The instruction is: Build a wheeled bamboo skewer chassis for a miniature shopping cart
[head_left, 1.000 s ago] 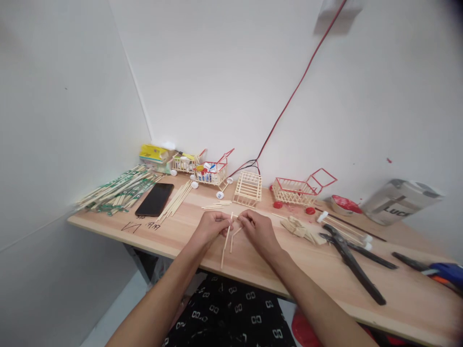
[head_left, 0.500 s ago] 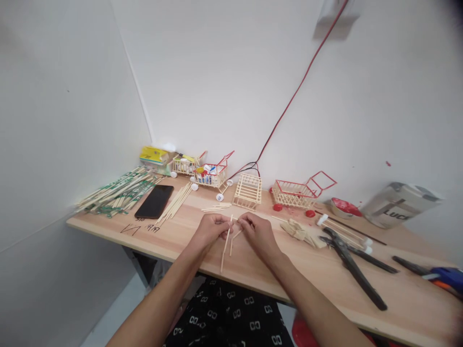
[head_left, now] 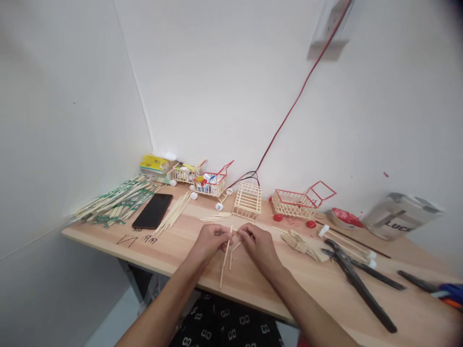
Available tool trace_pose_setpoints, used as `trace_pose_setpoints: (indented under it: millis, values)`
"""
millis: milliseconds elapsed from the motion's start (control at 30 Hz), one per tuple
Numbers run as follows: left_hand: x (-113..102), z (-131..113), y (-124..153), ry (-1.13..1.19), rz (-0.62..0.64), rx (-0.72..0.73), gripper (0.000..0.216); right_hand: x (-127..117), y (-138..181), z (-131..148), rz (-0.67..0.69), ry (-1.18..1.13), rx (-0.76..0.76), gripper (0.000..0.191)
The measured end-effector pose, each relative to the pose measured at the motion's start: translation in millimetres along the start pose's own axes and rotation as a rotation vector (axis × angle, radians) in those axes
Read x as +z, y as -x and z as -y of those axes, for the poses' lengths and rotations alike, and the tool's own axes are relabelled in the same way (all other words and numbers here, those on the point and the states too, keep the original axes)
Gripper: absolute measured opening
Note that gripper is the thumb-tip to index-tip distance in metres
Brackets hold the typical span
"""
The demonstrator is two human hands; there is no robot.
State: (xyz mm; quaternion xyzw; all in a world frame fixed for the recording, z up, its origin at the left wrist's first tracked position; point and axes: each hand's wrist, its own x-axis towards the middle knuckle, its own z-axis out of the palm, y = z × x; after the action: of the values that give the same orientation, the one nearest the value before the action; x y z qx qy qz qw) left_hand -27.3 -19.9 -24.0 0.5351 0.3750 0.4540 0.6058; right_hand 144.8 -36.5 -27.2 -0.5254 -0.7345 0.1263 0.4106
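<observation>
My left hand [head_left: 210,240] and my right hand [head_left: 257,242] meet over the middle of the wooden table [head_left: 253,279]. Both pinch a small frame of thin wooden sticks [head_left: 227,253], whose long stick slants down toward the table's front edge. The fingers of both hands are curled around the sticks' upper ends. Just behind my hands lies a short bundle of loose sticks [head_left: 216,217], and behind that stands a small unpainted stick cage [head_left: 248,201].
Wrapped chopsticks [head_left: 115,201], a black phone [head_left: 153,211] and bare sticks [head_left: 174,211] lie left. Stick carts [head_left: 210,183], a red-edged stick cart [head_left: 298,198] and a red dish [head_left: 343,218] line the wall. Black pliers [head_left: 356,279], stick offcuts [head_left: 300,240] and a grey container [head_left: 400,214] are right.
My hands stay pinched on the stick frame with hardly any movement. The view has tilted up a little, so the table sits lower in the picture.
</observation>
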Motion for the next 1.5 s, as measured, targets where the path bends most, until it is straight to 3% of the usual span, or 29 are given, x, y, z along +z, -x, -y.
trace_pose_setpoints:
  millis: [1500]
  values:
    - [0.3, -1.7, 0.7, -0.036, -0.006, 0.001, 0.024, -1.8, -1.3, -0.4, -0.014, 0.023, -0.041, 0.018]
